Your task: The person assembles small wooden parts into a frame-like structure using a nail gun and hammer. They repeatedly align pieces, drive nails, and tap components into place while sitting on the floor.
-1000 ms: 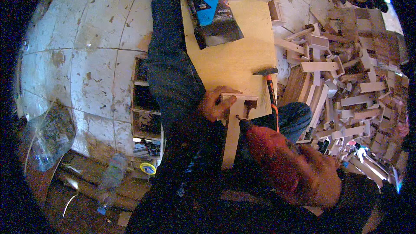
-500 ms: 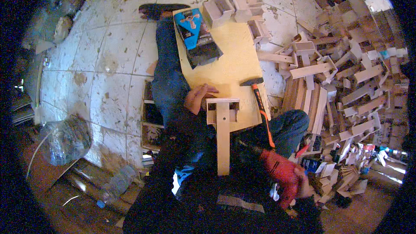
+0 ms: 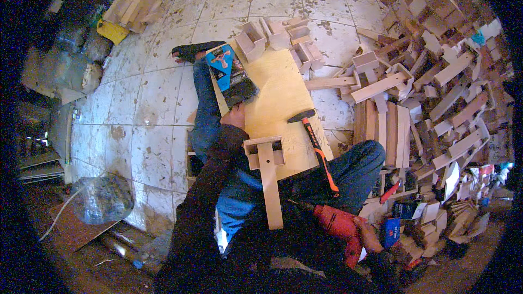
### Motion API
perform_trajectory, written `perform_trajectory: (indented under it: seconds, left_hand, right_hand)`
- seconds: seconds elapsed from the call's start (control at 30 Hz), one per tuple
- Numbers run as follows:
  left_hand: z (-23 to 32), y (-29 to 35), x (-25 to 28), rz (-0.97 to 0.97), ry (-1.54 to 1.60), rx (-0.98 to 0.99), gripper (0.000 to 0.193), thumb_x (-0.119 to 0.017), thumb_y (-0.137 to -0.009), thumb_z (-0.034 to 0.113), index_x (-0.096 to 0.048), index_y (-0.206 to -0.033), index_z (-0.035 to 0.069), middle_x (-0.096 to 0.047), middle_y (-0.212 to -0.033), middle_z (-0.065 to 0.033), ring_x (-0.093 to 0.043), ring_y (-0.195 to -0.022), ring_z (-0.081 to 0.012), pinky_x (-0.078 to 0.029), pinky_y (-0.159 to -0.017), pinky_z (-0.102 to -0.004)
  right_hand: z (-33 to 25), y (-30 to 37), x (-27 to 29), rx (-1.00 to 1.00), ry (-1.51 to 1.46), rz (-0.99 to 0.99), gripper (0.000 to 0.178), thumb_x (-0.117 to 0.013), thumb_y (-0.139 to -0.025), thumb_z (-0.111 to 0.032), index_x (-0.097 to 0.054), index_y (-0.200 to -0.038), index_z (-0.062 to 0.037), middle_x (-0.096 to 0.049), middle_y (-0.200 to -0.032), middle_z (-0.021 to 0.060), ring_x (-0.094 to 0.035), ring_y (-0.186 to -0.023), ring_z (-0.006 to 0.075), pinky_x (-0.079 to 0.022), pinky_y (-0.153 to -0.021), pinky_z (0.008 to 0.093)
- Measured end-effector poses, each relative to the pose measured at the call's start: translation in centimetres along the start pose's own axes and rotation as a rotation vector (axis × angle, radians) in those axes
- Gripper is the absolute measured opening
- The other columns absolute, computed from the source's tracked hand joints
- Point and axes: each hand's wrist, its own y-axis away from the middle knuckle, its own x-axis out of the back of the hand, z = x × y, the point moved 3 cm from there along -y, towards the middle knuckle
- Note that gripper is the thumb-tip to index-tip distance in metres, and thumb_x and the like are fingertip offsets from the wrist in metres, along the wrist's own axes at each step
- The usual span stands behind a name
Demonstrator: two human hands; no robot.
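Observation:
My right hand (image 3: 369, 234) is wrapped round the grip of a red power drill (image 3: 333, 219), its bit pointing left toward the wooden piece. That piece is a small open wooden frame with a long flat handle (image 3: 271, 193), resting on the near edge of a pale wooden board (image 3: 278, 98) and reaching over my lap. My left hand (image 3: 233, 116) is at the near end of a blue and black cardboard box (image 3: 230, 73) on the board's left side; its fingertips are hard to make out. A hammer (image 3: 317, 149) with an orange and black handle lies on the board's right side.
Several small wooden boxes (image 3: 275, 35) stand at the board's far end. A large heap of wooden pieces (image 3: 436, 98) fills the right, beside stacked planks (image 3: 384, 130). A blue packet (image 3: 391, 232) is near the drill. On the left stands a plastic-wrapped bundle (image 3: 103, 200).
My left hand has left the wooden frame and moved away to the cardboard box. The drill stays in my right hand. The view has shifted.

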Motion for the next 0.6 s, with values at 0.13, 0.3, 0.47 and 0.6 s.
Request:
perform_trajectory:
  seconds: [0.13,0.3,0.47,0.6]
  left_hand:
    - [-0.8,0.4,-0.5,0.155,0.039,-0.179,0.014,-0.049,-0.085,0.014,-0.056,-0.097,0.015,-0.061,-0.080,-0.0067,-0.066,-0.066,-0.0246,-0.053,-0.048,-0.0392]
    - [-1.2,0.9,-0.6,0.317,0.065,-0.201,0.014,-0.052,-0.082,0.014,-0.056,-0.095,0.014,-0.059,-0.083,-0.0048,-0.065,-0.066,-0.0242,-0.053,-0.048,-0.0391]
    - [-1.4,0.2,-1.4,0.341,0.145,-0.259,0.015,-0.054,-0.079,0.013,-0.056,-0.094,0.014,-0.056,-0.085,-0.0051,-0.064,-0.065,-0.0234,-0.053,-0.049,-0.0396]
    - [-0.6,0.8,0.1,0.101,-0.057,-0.217,0.018,-0.055,-0.077,0.015,-0.057,-0.095,0.012,-0.056,-0.086,-0.0054,-0.063,-0.066,-0.0240,-0.053,-0.051,-0.0387]
  right_hand:
    - [-0.9,0.5,-0.3,-0.074,0.013,-0.018,0.058,-0.045,-0.093,-0.048,-0.056,-0.119,0.0025,-0.060,-0.116,0.0139,-0.056,-0.108,0.0232,-0.042,-0.095,0.0357]
    - [-0.1,0.4,0.8,-0.053,0.205,0.036,0.057,-0.045,-0.093,-0.048,-0.057,-0.118,0.0020,-0.063,-0.108,0.0155,-0.060,-0.101,0.0255,-0.046,-0.089,0.0356]
    - [0.5,-1.2,2.8,0.206,0.549,0.130,0.050,-0.043,-0.096,-0.043,-0.059,-0.111,0.0023,-0.065,-0.093,0.0174,-0.063,-0.085,0.0282,-0.049,-0.075,0.0393]
    - [-2.7,-1.5,3.8,0.112,0.061,0.436,0.037,-0.048,-0.095,-0.033,-0.059,-0.102,0.0023,-0.063,-0.084,0.0171,-0.062,-0.076,0.0297,-0.048,-0.068,0.0393]
